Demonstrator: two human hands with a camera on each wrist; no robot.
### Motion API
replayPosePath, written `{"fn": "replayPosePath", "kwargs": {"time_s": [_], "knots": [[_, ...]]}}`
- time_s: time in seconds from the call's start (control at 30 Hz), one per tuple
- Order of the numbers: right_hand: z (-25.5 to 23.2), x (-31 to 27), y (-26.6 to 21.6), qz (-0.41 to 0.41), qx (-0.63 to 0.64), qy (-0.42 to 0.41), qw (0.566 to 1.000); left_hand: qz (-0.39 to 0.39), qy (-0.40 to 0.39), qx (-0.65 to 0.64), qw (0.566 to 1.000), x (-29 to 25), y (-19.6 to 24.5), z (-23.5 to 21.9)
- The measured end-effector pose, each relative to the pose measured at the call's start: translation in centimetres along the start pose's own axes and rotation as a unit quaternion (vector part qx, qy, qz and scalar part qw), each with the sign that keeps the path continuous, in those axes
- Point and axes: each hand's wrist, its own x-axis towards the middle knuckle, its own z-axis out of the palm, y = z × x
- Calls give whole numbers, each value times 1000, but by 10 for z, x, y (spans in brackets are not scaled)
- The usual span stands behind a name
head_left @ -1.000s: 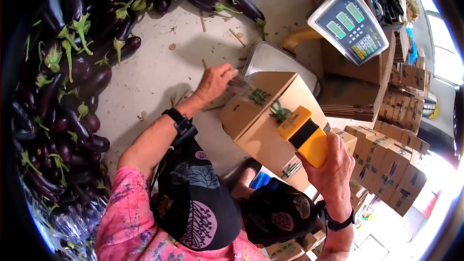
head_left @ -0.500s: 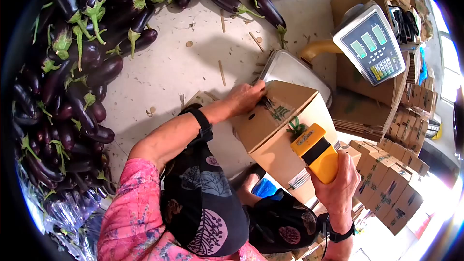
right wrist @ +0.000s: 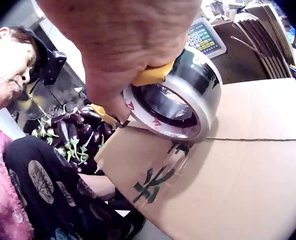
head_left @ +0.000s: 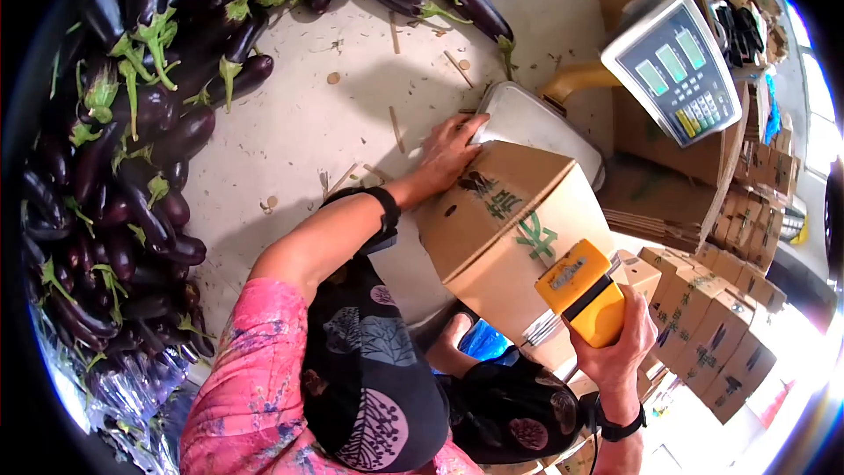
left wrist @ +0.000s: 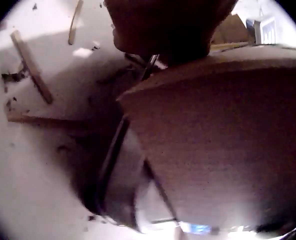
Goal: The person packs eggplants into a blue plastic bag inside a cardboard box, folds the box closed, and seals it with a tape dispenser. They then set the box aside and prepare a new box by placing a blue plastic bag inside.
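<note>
A closed cardboard box (head_left: 519, 220) with green printed characters sits on the metal platform of a scale (head_left: 536, 123). My left hand (head_left: 450, 154) rests at the box's upper left edge, with the fingers reaching along it to the platform's rim. In the left wrist view that hand (left wrist: 168, 30) is a dark shape over the box edge (left wrist: 213, 145). My right hand (head_left: 615, 334) grips a yellow tape dispenser (head_left: 576, 286) against the box's top. The right wrist view shows its wide tape roll (right wrist: 183, 105) close on the seam, with shiny tape over the green print.
Eggplants (head_left: 132, 176) are heaped along the left and far side of the pale floor (head_left: 290, 123). The scale's display (head_left: 675, 66) stands at the upper right, by flattened cardboard (head_left: 659, 202). Packed boxes (head_left: 703, 334) are stacked on the right. Plastic wrap (head_left: 141, 396) lies lower left.
My left hand has come from the tape above the box down to its edge. My right hand with the tape dispenser has shifted slightly toward my body, and the green print on top shows more.
</note>
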Motion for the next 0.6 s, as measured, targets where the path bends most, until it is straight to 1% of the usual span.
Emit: {"fn": "replayPosePath", "kwargs": {"time_s": [0.03,0.1,0.13,0.17,0.23,0.27,0.37,0.4,0.47,0.5,0.6], "knots": [[1,-2,1,1,0,8,1000,10,34,-8,999,-4,-1,1],[1,-4,5,7,2,3,1000,44,31,-69,996,-3,23,-11],[1,-5,6,3,0,0,1000,60,29,-97,993,-3,42,-26],[2,-5,6,5,7,1,1000,-28,26,-192,981,3,82,-46],[2,-4,4,6,18,12,1000,23,3,-199,980,6,146,-85],[-2,-4,0,28,29,-1,999,52,-10,-203,978,5,165,-92],[-1,-5,3,10,36,16,999,121,-21,-57,991,0,178,-78],[-1,-4,4,5,22,9,1000,152,3,-6,988,0,186,-80],[1,-2,4,-5,34,28,999,211,51,95,972,-4,202,-83],[0,-2,2,4,34,14,999,252,71,162,951,-7,209,-86],[-7,-1,-2,6,16,0,1000,166,-1,190,968,-6,206,-83]]}}
